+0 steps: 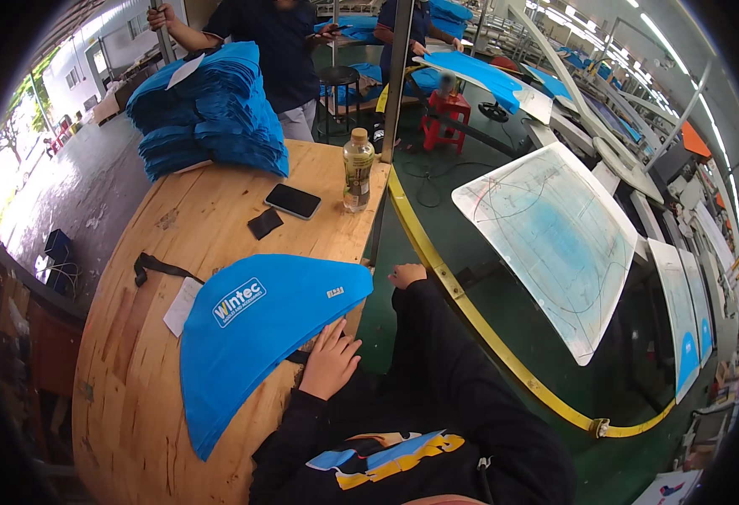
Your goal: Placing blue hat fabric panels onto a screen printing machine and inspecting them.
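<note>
A stack of blue fabric pieces (260, 337), cut in a curved shape with a white printed label on top, lies on the wooden table in front of me. My left hand (330, 364) rests at its near right edge, fingers stretched out and touching the fabric, holding nothing. A black strap (299, 357) pokes out from under the fabric beside that hand. Off the table's right side is my right hand (407, 275), its fingers loosely curled with nothing visible in them. White paper (182, 308) and another black strap (163, 268) stick out on the fabric's left.
The wooden table (134, 370) also bears a phone (293, 201), a small black piece (265, 223), a drink bottle (358, 172) and a tall blue fabric pile (218, 109). A person (273, 50) stands behind it. A yellow rail (470, 316) and pale printing boards (546, 244) are on the right.
</note>
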